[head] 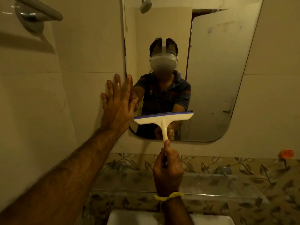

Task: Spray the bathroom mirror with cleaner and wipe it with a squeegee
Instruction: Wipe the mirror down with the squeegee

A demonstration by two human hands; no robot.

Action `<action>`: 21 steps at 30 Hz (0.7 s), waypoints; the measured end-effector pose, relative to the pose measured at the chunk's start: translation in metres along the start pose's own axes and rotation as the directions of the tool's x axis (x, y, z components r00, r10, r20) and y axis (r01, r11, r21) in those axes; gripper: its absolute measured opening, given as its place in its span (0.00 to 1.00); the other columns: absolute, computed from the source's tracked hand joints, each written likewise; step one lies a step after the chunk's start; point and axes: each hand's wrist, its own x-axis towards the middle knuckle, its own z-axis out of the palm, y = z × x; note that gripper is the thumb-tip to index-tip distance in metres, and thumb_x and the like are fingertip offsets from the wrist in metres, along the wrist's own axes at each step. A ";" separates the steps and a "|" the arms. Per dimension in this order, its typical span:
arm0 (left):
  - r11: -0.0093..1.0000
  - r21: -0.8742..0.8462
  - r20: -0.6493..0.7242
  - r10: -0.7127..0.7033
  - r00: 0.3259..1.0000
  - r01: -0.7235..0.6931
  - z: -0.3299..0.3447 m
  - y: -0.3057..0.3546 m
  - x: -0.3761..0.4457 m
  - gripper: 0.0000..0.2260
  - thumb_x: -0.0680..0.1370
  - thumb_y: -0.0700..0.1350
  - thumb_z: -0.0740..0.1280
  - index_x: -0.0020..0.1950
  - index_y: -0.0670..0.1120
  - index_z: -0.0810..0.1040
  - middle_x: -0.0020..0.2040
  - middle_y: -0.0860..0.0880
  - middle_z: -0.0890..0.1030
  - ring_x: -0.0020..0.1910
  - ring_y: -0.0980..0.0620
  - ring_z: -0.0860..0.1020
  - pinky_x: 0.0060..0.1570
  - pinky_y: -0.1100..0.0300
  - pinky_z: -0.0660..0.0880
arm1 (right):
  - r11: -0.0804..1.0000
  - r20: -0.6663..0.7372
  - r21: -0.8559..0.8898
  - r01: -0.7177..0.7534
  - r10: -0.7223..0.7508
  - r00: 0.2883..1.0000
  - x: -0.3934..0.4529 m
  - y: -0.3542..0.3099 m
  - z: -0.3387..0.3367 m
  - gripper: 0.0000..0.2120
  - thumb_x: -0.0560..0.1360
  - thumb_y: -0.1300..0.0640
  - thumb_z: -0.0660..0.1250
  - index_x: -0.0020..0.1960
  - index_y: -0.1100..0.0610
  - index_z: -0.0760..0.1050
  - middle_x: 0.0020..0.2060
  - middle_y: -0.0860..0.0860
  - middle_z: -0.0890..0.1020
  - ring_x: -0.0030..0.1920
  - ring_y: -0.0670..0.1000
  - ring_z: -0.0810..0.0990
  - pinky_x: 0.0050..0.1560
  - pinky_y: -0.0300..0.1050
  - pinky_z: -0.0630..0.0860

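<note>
Meanwhile left hand (pixel 118 104) lies flat beside mirror (pixel 211 78); right hand (pixel 168 169) grips squeegee (pixel 160 118).

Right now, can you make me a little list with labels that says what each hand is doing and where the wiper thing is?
left hand: flat and open, pressed on the wall tile at the mirror's left edge
right hand: closed around the squeegee handle, yellow band on the wrist
squeegee: cream, blue blade on top, held against the lower part of the glass
mirror: smudged, streaks near the right side
spray bottle: not visible
</note>
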 end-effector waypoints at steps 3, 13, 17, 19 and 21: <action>0.999 0.045 0.043 -0.028 0.999 0.026 0.004 0.002 -0.009 0.35 0.81 0.58 0.57 0.80 0.54 0.39 0.80 0.44 0.38 0.78 0.39 0.39 0.73 0.31 0.48 | 1.000 0.012 0.005 -0.008 0.008 1.000 -0.001 0.002 -0.002 0.17 0.76 0.65 0.67 0.64 0.62 0.75 0.37 0.51 0.78 0.32 0.49 0.75 0.29 0.45 0.74; 0.996 0.070 0.114 -0.054 0.992 0.046 0.005 0.004 -0.016 0.39 0.80 0.58 0.61 0.79 0.55 0.36 0.80 0.45 0.36 0.78 0.37 0.38 0.71 0.29 0.49 | 0.999 0.026 0.037 -0.034 0.033 0.999 0.000 -0.006 -0.012 0.18 0.76 0.65 0.66 0.66 0.59 0.73 0.37 0.51 0.77 0.32 0.49 0.74 0.30 0.45 0.74; 0.994 0.088 0.117 -0.070 0.991 0.060 0.008 0.004 -0.016 0.40 0.80 0.58 0.61 0.78 0.55 0.34 0.80 0.44 0.35 0.78 0.37 0.37 0.71 0.29 0.49 | 0.998 0.043 0.037 -0.048 0.046 0.998 0.002 -0.007 -0.014 0.18 0.75 0.66 0.68 0.64 0.61 0.75 0.38 0.52 0.79 0.32 0.49 0.76 0.29 0.45 0.75; 0.995 0.084 0.116 -0.068 0.991 0.059 0.009 0.002 -0.016 0.40 0.80 0.58 0.61 0.78 0.55 0.33 0.80 0.44 0.35 0.78 0.37 0.37 0.71 0.29 0.49 | 0.999 0.068 0.015 -0.050 0.049 0.996 0.002 -0.007 -0.015 0.18 0.74 0.66 0.68 0.63 0.61 0.74 0.39 0.53 0.80 0.33 0.50 0.77 0.29 0.45 0.75; 0.995 0.082 0.116 -0.067 0.991 0.058 0.011 0.001 -0.016 0.40 0.80 0.59 0.61 0.78 0.55 0.33 0.80 0.44 0.35 0.78 0.37 0.37 0.72 0.29 0.48 | 0.999 0.103 -0.003 -0.053 0.053 0.993 0.002 -0.007 -0.015 0.18 0.74 0.66 0.68 0.63 0.60 0.73 0.40 0.54 0.80 0.32 0.52 0.78 0.27 0.46 0.76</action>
